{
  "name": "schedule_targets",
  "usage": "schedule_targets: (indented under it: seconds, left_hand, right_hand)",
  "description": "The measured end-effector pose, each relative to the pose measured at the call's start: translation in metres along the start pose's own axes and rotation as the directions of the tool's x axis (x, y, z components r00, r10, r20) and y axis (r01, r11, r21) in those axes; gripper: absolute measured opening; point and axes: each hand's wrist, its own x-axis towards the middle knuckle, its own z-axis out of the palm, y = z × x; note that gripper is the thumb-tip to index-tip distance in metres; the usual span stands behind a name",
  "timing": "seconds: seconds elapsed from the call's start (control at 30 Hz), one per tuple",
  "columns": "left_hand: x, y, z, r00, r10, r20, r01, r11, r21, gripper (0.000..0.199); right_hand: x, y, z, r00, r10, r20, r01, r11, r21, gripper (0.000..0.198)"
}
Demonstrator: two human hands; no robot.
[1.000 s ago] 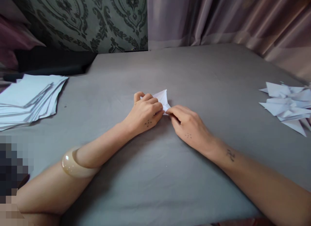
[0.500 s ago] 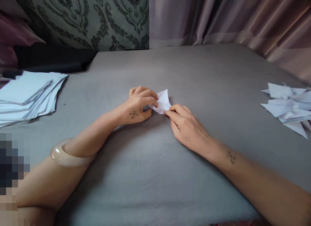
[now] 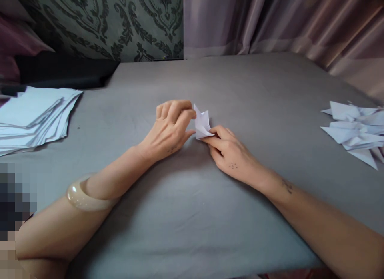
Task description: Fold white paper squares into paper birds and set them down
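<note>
Two forearms (image 3: 303, 205) converge, right hand (image 3: 235, 153) pinching folded paper (image 3: 202, 125), left hand (image 3: 171, 129) half-curled, thumb spread, at its edge.

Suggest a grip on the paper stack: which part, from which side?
Pinch the paper stack by its right-hand edge, probably, with the left hand coming from the right: staggered edges show there, a black item lies behind, and the stack's left end runs out of frame.

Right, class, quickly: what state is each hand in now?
Left hand: curled at the folded paper; whether it grips cannot be told.
Right hand: closed, holding the folded paper.
</note>
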Motion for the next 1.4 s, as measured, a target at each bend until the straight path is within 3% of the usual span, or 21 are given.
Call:
schedule_targets:
  seconds: [0.1,0.23,0.57,0.67,0.93,1.07,1.4]
  left_hand:
    - [-0.001,0.003,-0.001,0.997,0.07,0.032,-0.071,0.997,0.013,0.019]
    - [-0.002,0.003,-0.001,0.985,0.155,0.079,-0.153,0.987,-0.042,0.022]
    - [-0.005,0.002,0.002,0.977,0.133,0.165,-0.1,0.976,-0.191,0.024]
    - [-0.006,0.0,0.0,0.968,0.157,0.195,-0.116,0.971,-0.209,0.024]
    - [-0.005,-0.006,-0.007,0.926,0.24,0.293,-0.175,0.957,-0.231,0.028]
    - [-0.004,-0.005,-0.008,0.919,0.247,0.308,-0.175,0.954,-0.245,0.029]
    - [-0.003,-0.006,-0.007,0.904,0.283,0.319,-0.201,0.943,-0.265,0.035]
  right_hand:
    - [0.001,0.001,0.0,1.0,0.013,-0.003,-0.013,0.999,0.049,0.037]
    - [0.002,0.002,-0.001,1.0,0.024,0.002,-0.024,0.996,0.089,0.037]
    - [-0.001,0.002,-0.005,0.999,-0.028,0.039,0.028,1.0,-0.01,0.035]
    - [-0.001,0.003,-0.008,0.999,-0.018,0.03,0.015,0.997,0.081,0.034]
    - [0.005,0.01,-0.011,0.954,0.299,0.03,-0.29,0.889,0.356,0.018]
    - [0.008,0.008,-0.015,0.879,0.477,0.019,-0.443,0.799,0.406,0.013]
    - [0.012,0.005,-0.017,0.865,0.502,0.003,-0.467,0.804,0.369,0.013]
